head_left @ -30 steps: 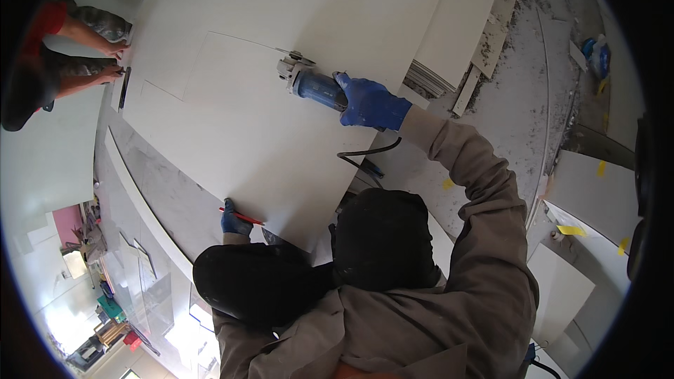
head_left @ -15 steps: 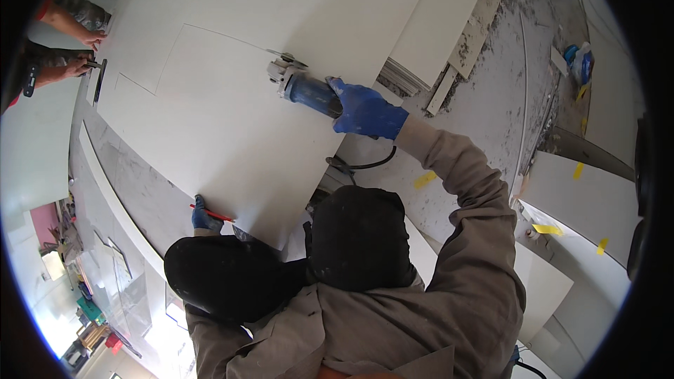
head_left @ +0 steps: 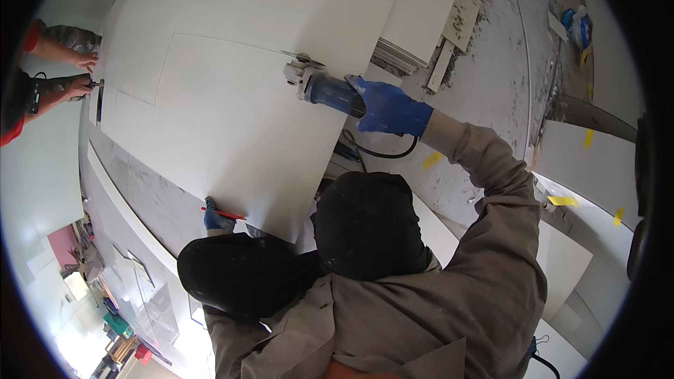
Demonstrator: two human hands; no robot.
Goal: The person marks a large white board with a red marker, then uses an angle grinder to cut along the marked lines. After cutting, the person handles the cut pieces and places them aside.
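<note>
My right hand (head_left: 394, 108), in a blue glove, grips the body of a blue angle grinder (head_left: 330, 91). The grinder's disc (head_left: 309, 61) meets the top of a large white board (head_left: 232, 119), at the right end of a thin line running across it. That line turns at a corner farther left. My left hand (head_left: 219, 217), also gloved, is at the board's near left edge with a red pencil (head_left: 228, 215) held in its fingers. The grinder's black cord (head_left: 390, 154) loops below my right wrist.
Another person's hands (head_left: 83, 74) hold a dark tool (head_left: 99, 98) by the board's far left edge. Stacked white boards (head_left: 425, 14) and dusty strips (head_left: 442, 63) lie to the right. Yellow tape (head_left: 433, 160) marks the floor. A blue and white bag (head_left: 580, 28) sits far right.
The grinder and my right hand have moved rightward along the board, and the thin line behind the disc is longer. My left hand keeps the pencil by the edge. The view has shifted slightly.
</note>
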